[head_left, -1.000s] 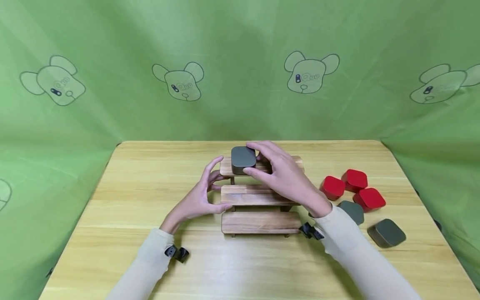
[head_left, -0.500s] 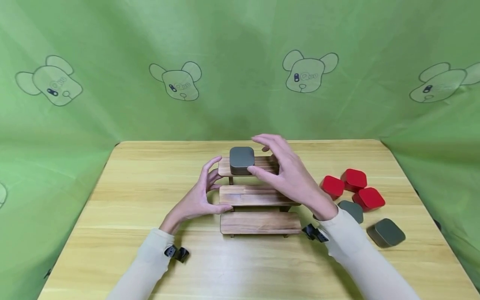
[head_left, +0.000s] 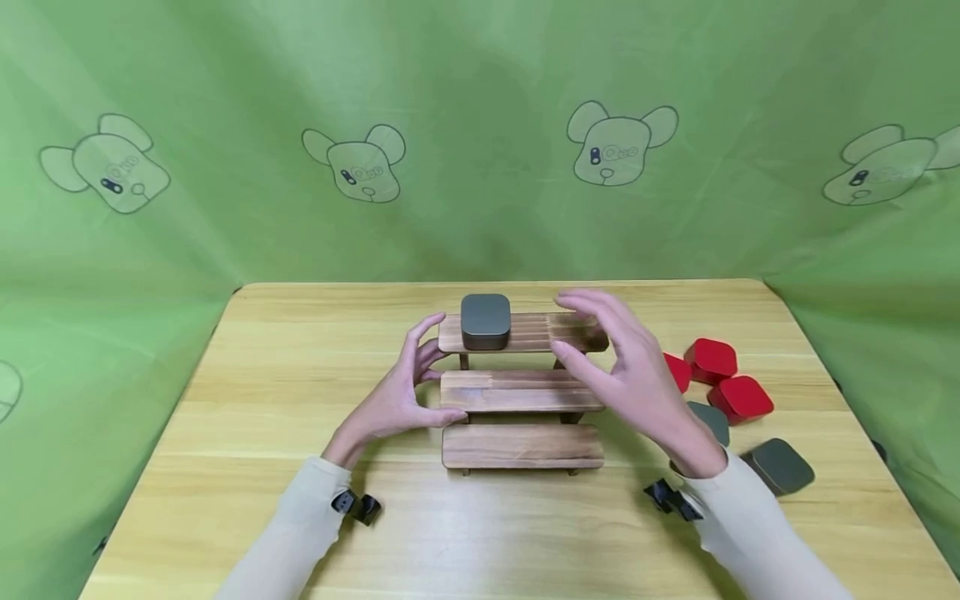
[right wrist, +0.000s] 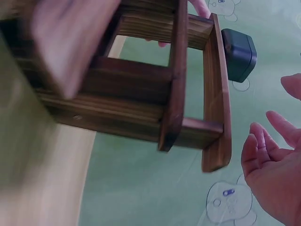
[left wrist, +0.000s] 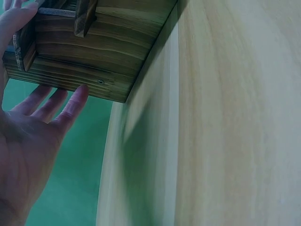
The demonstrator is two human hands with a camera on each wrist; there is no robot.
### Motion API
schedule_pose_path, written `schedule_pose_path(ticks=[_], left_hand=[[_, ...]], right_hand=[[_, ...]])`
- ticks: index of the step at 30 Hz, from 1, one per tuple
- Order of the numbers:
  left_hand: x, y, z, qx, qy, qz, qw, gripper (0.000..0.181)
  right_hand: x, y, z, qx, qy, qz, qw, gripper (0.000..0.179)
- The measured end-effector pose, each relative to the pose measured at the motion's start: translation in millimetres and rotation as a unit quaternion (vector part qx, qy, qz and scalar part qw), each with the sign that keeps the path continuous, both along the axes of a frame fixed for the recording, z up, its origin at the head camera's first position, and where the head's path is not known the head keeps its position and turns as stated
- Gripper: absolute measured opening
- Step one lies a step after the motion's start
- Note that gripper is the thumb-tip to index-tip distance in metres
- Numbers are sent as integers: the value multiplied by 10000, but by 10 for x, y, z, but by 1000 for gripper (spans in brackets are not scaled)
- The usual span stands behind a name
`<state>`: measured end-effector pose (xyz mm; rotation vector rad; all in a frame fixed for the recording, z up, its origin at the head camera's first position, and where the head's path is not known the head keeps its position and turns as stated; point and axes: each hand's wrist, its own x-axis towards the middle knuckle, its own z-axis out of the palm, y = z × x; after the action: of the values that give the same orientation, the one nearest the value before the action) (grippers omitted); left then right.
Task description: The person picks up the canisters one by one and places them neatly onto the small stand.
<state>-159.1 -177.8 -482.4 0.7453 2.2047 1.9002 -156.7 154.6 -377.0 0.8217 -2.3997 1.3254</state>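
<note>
A three-step wooden stand [head_left: 522, 447] stands mid-table. On the left part of its top step sits a dark grey rounded-square block [head_left: 485, 322], also visible in the right wrist view as a dark block [right wrist: 240, 55]. My left hand [head_left: 393, 402] holds the stand's left side, thumb at the middle step and fingers toward the top step and back. In the left wrist view, fingertips of that hand [left wrist: 35, 141] touch the stand's wooden edge [left wrist: 103, 61]. My right hand [head_left: 637, 375], fingers spread and gently bent, hovers by the top step's right end, apart from the block and holding nothing.
To the right of the stand lie three red blocks [head_left: 711, 360], one partly behind my right hand. Near them are a flat-looking grey block [head_left: 711, 421] and another dark grey block [head_left: 782, 467], partly hidden by my sleeve. A green cloth [head_left: 480, 167] surrounds the wooden table [head_left: 300, 367].
My right hand has let go of the dark grey block and moved away to the right. The block stays on the top step. My left hand keeps its place at the stand.
</note>
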Motion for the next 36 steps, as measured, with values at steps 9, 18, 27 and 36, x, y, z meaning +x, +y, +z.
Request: schedule_pose_path(ticks=[9,18,27,36], left_hand=[[-35,48,10,-24,47,-106,9999,136],[-11,57,-15,-90,32,-21,10000,136],[-19,54,4,-91,42,-106,9999,134],[6,37,5,-130,41,-25,9999,134]], right_hand=[[221,308,-100,19,201,-461,9987,60],[391,637,-248,83,26,-722,9973,62],[543,877,-468,84,-88,-929,9956,61],[651,981,-482,63,-178,-1116,9936,62]])
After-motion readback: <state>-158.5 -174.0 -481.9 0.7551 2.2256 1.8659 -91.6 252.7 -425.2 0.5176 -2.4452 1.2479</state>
